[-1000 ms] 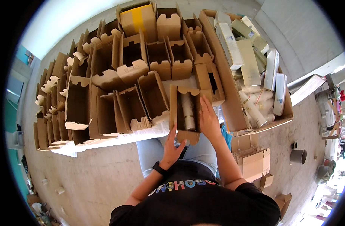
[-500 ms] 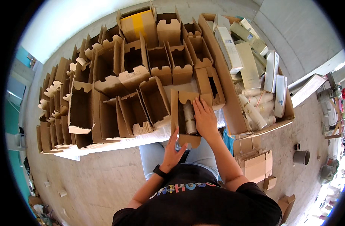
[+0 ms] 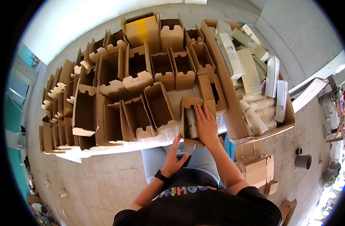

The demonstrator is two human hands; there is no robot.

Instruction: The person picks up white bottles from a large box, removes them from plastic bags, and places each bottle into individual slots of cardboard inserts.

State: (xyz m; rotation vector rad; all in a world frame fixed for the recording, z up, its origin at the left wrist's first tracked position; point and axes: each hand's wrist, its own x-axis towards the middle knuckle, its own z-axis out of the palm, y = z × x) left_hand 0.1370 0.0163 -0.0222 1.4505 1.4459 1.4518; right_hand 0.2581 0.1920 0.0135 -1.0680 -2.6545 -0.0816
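Observation:
In front of me at the table's near edge is a small open cardboard box (image 3: 185, 134). Inside it lies a wrapped, pale cylindrical bottle (image 3: 192, 123). My right hand (image 3: 207, 126) rests flat along the box's right side, fingers stretched forward and together, partly covering the opening. Close to the box's near left corner, my left hand (image 3: 175, 157) is open, with thumb and fingers apart; its fingertips are at or just off the cardboard.
Rows of open brown cardboard boxes (image 3: 136, 116) cover the table to the left and beyond. At the right stands a large carton (image 3: 229, 101) with white and gold boxes and wrapped bottles. Flattened cardboard (image 3: 257, 171) and a grey bucket (image 3: 303, 162) are on the floor.
The small box has shifted slightly right in view, and its near flap shows less. My left hand has moved slightly back from the box's side. My right hand stays on the box.

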